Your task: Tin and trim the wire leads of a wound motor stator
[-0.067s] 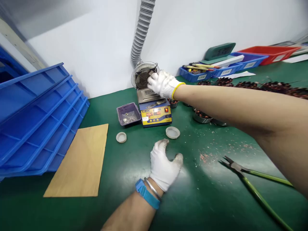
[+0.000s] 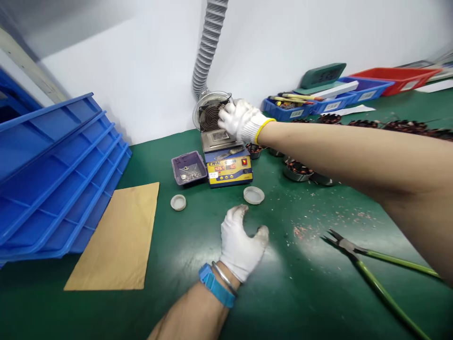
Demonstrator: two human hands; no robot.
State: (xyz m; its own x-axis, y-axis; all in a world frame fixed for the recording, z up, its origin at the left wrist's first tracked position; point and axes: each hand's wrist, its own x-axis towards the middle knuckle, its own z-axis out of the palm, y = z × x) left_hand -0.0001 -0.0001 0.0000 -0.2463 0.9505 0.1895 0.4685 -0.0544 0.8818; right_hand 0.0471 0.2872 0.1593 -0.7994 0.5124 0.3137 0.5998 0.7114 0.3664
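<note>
My right hand (image 2: 239,119), in a white glove with a yellow cuff, reaches over a metal-topped bench unit (image 2: 230,174) with a yellow front panel and red digits; it looks like a solder pot. Its fingers are curled together in front of the round fume extractor inlet (image 2: 211,113). Something dark shows at the fingertips, too small to name. Nearer to me, my left hand (image 2: 242,243), also gloved, is over the green table with thumb and fingers apart and nothing between them. Just beyond it lies a shallow round dish (image 2: 254,195), and a smaller dish (image 2: 178,202) sits further left.
Green-handled cutters (image 2: 348,245) lie open at right, near copper scraps (image 2: 300,231). Wire-wound copper coils (image 2: 297,170) stand behind my right arm. A purple tray (image 2: 189,169), a brown board (image 2: 116,236) and stacked blue crates (image 2: 60,174) are at left. Small bins (image 2: 288,111) line the wall.
My right hand and forearm have shifted very slightly, the hand a touch to the right. My left hand has stayed in place.
</note>
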